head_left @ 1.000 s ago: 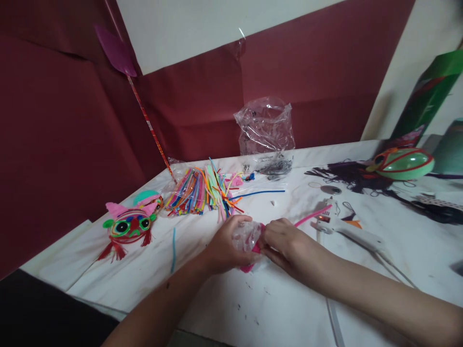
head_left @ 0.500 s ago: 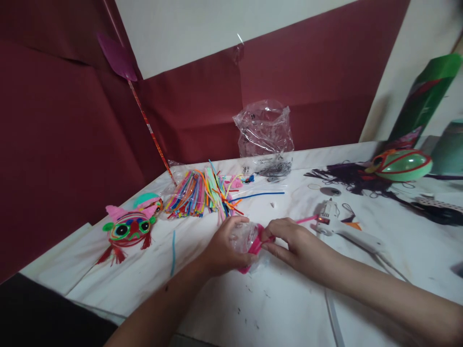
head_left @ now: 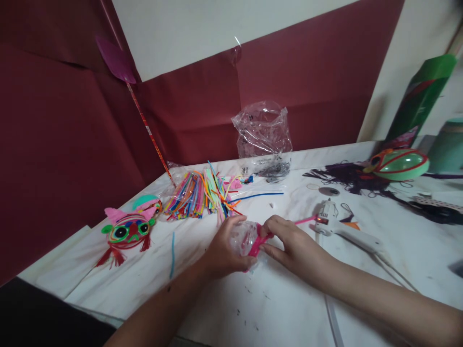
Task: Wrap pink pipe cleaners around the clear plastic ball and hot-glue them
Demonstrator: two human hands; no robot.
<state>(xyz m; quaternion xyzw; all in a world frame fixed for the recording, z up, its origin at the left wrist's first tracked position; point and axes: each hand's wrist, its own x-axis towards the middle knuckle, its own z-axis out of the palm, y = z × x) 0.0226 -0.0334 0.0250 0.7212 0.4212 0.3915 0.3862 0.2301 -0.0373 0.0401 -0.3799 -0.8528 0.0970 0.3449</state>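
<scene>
My left hand is wrapped round a clear, rounded plastic piece, perhaps a shell or cup, near the middle of the table. A bright pink pipe cleaner runs along the edge of the plastic. Thumb and forefinger of my right hand pinch this pipe cleaner against the rim, while its loose end sticks out to the right behind the hand. That end reaches close to a white hot glue gun lying on its side. My palms hide part of the plastic piece.
Bundled coloured pipe cleaners lie behind my hands, with a blue one apart. Left are a decorated animal head and a light blue strip. Further back stand a clear bag and a purple swatter. Dark tassels lie right.
The fingers of my right hand have shifted slightly along the pink pipe cleaner at the rim. My left hand keeps its hold. The view has moved a little.
</scene>
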